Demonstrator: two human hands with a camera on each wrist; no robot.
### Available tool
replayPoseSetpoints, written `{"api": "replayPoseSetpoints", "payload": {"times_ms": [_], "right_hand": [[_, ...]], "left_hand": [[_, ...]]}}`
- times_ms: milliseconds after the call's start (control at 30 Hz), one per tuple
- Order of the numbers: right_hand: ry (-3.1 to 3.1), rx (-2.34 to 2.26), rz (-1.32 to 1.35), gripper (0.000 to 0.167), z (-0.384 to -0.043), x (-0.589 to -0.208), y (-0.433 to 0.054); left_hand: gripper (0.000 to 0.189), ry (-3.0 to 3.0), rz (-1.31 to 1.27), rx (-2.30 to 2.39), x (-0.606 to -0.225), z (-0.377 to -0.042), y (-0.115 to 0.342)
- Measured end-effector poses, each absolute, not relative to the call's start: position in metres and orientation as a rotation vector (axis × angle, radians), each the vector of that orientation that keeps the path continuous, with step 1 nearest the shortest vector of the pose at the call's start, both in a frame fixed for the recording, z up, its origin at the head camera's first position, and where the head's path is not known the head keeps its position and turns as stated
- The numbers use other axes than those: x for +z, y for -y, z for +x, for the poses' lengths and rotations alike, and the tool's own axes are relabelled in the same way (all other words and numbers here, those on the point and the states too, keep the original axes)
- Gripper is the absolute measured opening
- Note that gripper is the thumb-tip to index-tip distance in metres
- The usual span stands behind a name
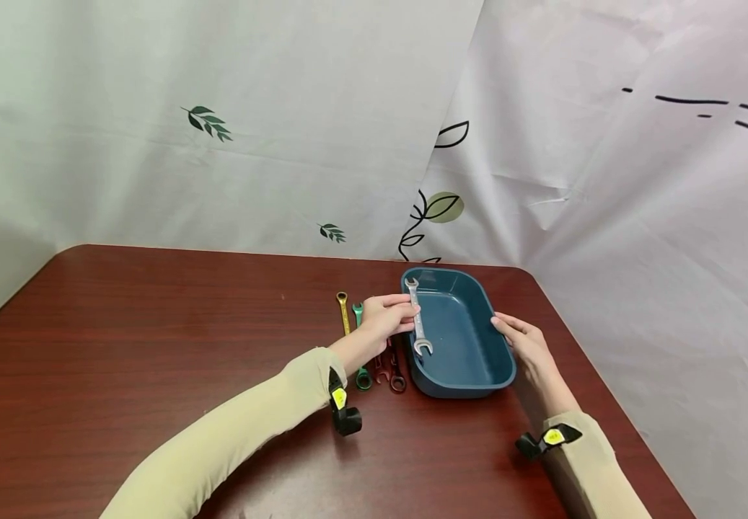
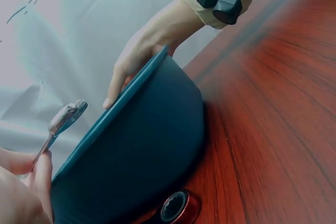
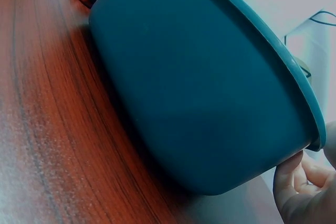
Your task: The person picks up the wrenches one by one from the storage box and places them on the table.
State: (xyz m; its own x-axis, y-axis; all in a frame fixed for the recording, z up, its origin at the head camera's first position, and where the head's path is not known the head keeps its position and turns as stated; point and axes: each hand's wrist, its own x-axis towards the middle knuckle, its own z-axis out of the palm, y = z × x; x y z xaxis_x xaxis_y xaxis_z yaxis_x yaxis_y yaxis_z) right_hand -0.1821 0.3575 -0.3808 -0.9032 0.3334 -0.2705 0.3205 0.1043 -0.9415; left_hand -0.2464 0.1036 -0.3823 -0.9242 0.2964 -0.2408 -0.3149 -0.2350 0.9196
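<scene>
A silver open-ended wrench (image 1: pixel 418 326) is pinched between the thumb and fingers of my left hand (image 1: pixel 386 316), over the left rim of a blue plastic bin (image 1: pixel 461 391). The left wrist view shows one end of this wrench (image 2: pixel 65 119) above the bin's rim. On the bin's right side my right hand (image 1: pixel 531 349) holds the rim, thumb on top. Seen from the right wrist, fingers of the right hand (image 3: pixel 302 190) curl under the lip. The bin's visible floor holds nothing.
Left of the bin lie a yellow wrench (image 1: pixel 345 321), a green wrench (image 1: pixel 363 379) and red wrenches (image 1: pixel 397 382), partly hidden by my left hand and forearm. They rest on a brown wooden table (image 1: pixel 185 346). White printed cloth (image 1: pixel 283 130) hangs behind the table and along its right side.
</scene>
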Motion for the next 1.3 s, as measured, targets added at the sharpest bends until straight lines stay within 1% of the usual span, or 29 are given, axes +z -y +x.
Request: {"api": "replayPoseSetpoints", "payload": {"times_ms": [267,700,1067,1300], "right_hand": [[2.319,1.981,-0.689,0.066,-0.183,-0.381,-0.357],[2.279,2.006,-0.703,0.061,-0.183,-0.381,-0.357],[2.348,1.957,-0.695,0.067,-0.183,-0.381,-0.356],[2.391,1.907,-0.705,0.066,-0.183,-0.382,-0.357]], "left_hand": [[0.036,-1.617,-0.017,2.228,-0.388,-0.248,-0.09],[0.038,-1.653,-0.085,2.228,-0.401,-0.25,-0.066],[0.043,-1.697,-0.089,2.167,-0.409,-0.252,-0.036],[0.044,-1.708,-0.101,2.155,-0.415,-0.254,-0.02]]}}
